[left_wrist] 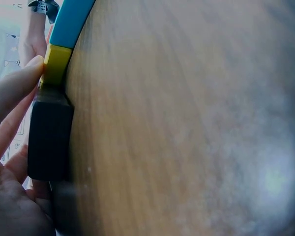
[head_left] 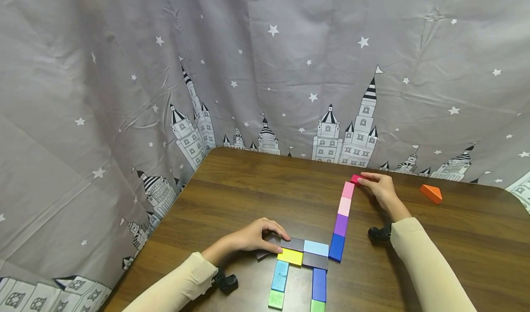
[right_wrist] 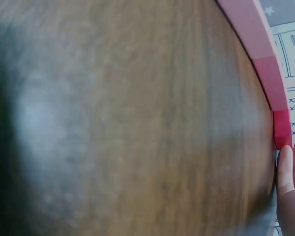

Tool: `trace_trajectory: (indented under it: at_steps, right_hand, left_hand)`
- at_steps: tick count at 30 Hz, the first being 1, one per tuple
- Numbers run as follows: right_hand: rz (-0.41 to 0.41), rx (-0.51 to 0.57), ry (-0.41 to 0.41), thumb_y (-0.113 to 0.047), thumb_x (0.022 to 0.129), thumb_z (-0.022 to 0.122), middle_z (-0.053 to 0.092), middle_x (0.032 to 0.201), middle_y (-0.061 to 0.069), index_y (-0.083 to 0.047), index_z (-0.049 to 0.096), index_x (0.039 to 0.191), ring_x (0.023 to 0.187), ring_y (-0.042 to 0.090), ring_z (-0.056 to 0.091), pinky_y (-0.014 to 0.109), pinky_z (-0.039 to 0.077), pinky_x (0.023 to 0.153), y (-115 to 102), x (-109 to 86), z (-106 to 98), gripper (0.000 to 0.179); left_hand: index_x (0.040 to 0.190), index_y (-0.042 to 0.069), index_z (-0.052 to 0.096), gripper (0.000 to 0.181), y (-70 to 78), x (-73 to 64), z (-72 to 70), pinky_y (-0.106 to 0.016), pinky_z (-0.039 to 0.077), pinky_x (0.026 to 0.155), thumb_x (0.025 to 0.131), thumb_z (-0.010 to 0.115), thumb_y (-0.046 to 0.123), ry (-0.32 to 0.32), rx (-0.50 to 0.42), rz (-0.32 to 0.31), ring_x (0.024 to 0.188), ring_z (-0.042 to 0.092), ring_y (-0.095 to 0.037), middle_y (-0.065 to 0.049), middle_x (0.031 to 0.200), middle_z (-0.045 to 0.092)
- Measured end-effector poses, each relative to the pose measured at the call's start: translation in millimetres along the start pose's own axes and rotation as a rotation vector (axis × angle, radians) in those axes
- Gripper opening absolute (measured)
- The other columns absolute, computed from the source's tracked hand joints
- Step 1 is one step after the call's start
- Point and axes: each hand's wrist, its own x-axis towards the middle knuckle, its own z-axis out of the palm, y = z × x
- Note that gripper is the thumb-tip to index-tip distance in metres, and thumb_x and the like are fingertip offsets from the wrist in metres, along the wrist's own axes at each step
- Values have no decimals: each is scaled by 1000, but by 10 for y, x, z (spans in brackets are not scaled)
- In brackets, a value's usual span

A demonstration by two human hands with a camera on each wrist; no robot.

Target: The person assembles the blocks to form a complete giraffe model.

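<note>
Small coloured blocks lie end to end on the wooden table. My right hand (head_left: 383,190) pinches a red block (head_left: 355,179) at the far end of a slanting row. In the right wrist view the thumb meets that red block's (right_wrist: 282,130) end, against the pink block (right_wrist: 273,83). My left hand (head_left: 258,236) arches over a loose dark grey block (head_left: 262,254), its thumb at the corner of a yellow block (head_left: 290,257). Its fingertips touch another dark grey block (head_left: 292,244). The left wrist view shows the thumb against the yellow block (left_wrist: 56,64).
The row continues through a pale pink block (head_left: 344,206), a purple block (head_left: 341,224) and a blue block (head_left: 337,247). Below the cluster run two legs of blue and green blocks (head_left: 276,299). An orange triangular block (head_left: 431,193) lies far right, before the grey curtain (head_left: 290,72).
</note>
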Motion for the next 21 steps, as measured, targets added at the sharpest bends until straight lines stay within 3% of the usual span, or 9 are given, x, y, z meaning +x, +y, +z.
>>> trace_trajectory:
  at_steps: [3,9,21]
  right_hand:
    - [12,16,15,-6,93,70,58,130,29,11,59,130,98,4,49,8,44,74,-4,5,22,42]
    - [4,30,37,-1,91,70,68,115,23,13,60,127,82,-5,51,9,45,70,-25,7,58,40]
    - [-31,24,12,-1,91,70,64,120,29,13,62,125,84,-6,51,8,45,72,-38,24,123,38]
  left_hand:
    - [113,12,76,29,-8,-2,1,-31,36,98,86,81,19,3,1,5,110,55,-9,4,114,71]
    - [114,12,76,29,-8,1,0,-30,37,98,86,80,19,0,4,14,111,56,-9,4,115,71]
    - [114,13,76,29,13,-8,-9,-30,36,98,86,81,19,-2,12,-3,111,55,-7,6,115,71]
